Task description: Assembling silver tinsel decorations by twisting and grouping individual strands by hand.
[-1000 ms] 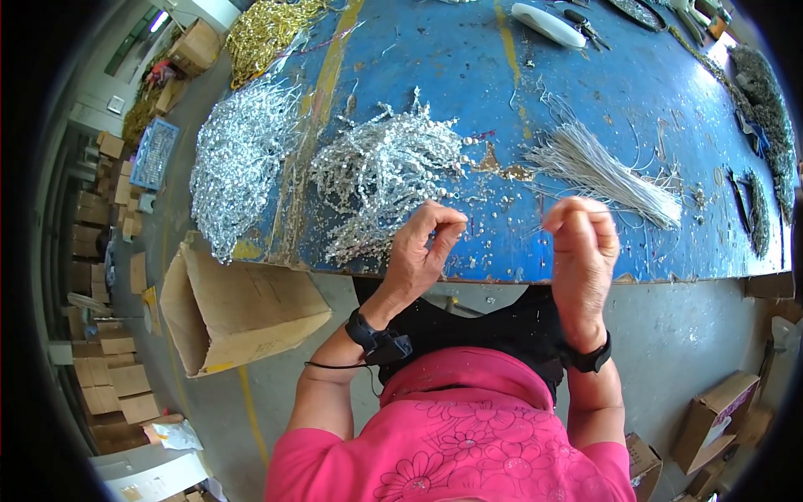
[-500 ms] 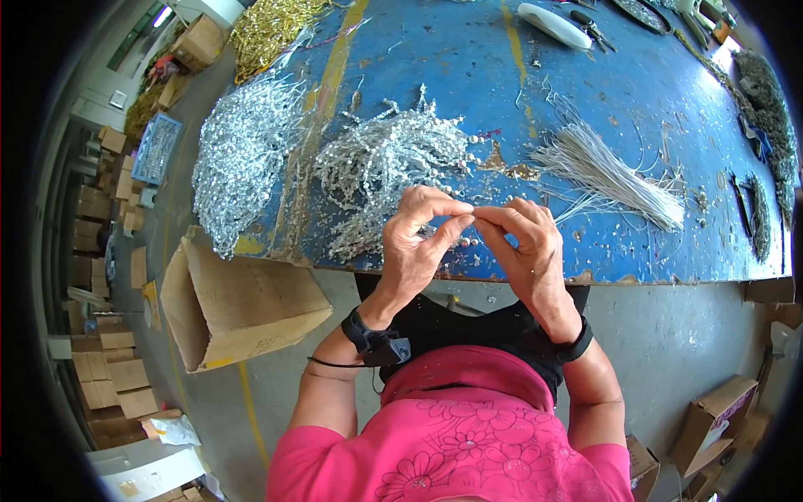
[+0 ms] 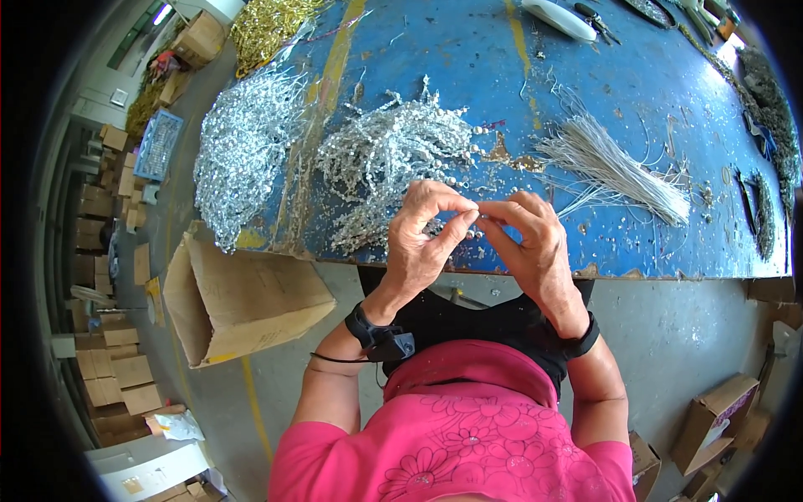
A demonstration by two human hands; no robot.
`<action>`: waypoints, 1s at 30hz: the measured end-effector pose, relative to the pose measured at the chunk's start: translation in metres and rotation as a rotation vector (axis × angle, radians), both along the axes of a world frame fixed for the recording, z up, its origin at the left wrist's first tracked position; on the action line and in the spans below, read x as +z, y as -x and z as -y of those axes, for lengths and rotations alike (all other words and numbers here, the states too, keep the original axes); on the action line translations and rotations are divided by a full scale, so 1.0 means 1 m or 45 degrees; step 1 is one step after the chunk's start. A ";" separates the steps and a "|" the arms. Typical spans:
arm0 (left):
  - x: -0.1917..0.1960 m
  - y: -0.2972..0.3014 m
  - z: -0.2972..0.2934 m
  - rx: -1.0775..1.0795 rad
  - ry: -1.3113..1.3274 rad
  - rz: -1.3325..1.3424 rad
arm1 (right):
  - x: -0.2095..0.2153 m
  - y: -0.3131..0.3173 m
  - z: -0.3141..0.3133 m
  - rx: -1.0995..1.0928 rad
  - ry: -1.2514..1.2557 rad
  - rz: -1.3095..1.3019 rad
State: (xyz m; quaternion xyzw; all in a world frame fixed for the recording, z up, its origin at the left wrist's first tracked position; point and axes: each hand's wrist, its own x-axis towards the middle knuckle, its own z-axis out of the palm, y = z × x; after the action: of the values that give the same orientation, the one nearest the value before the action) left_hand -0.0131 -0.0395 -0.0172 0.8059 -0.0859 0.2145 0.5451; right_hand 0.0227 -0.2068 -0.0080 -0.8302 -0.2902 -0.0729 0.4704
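Observation:
Above the near edge of the blue table (image 3: 443, 50), my left hand (image 3: 418, 243) and my right hand (image 3: 535, 243) meet fingertip to fingertip. Each has thumb and forefinger pinched together; what lies between them is too small to make out. A few small round beads (image 3: 452, 181) show just behind and below the fingers. Just beyond my left hand lies a tangled heap of silver beaded strands (image 3: 385, 151). To the right of my right hand rests a fanned bundle of thin pale cords or wires (image 3: 627, 176).
A bigger silver tinsel-like heap (image 3: 247, 151) drapes over the table's left edge, with gold strands (image 3: 268, 33) behind it. An open cardboard box (image 3: 259, 293) stands below on the left. Pliers (image 3: 595, 23) and a white oblong object (image 3: 559, 18) lie at the back.
My hands stay pinched together at nearly the same place, with the fingertips slightly shifted. The whole view has moved a little; the heaps and bundle look unchanged.

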 end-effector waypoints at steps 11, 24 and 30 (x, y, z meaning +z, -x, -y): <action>0.000 0.002 -0.003 -0.435 0.799 -0.298 | -0.007 -0.008 0.004 0.549 -0.802 -1.229; 0.024 0.004 -0.017 0.090 -0.475 0.270 | -0.012 -0.003 0.001 0.334 -0.837 -1.229; 0.029 -0.001 -0.020 0.031 -0.621 0.244 | -0.010 -0.003 0.001 0.346 -0.770 -1.201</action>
State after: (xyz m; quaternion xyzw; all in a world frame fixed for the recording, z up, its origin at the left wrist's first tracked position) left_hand -0.0124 -0.0191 0.0116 0.8905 -0.1767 0.2692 0.3213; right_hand 0.0262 -0.2081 -0.0179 -0.5567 -0.1194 0.2866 0.7705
